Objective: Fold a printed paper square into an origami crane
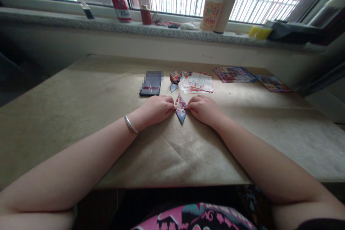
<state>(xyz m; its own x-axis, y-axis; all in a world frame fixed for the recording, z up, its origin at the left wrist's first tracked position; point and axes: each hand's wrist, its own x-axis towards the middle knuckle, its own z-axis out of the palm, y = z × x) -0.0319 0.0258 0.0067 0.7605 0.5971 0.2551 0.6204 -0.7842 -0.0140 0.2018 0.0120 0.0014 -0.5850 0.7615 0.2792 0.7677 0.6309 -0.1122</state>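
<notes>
The folded paper [181,110] lies between the left hand [163,107] and right hand [202,108], each pinching one side edge, fingertips together.

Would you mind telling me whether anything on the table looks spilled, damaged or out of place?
Nothing on the table looks spilled or damaged. The only slightly untidy spot seems to be the white, red-edged sheets beyond the right hand: their edges are not lined up, so the stack looks askew.
</notes>
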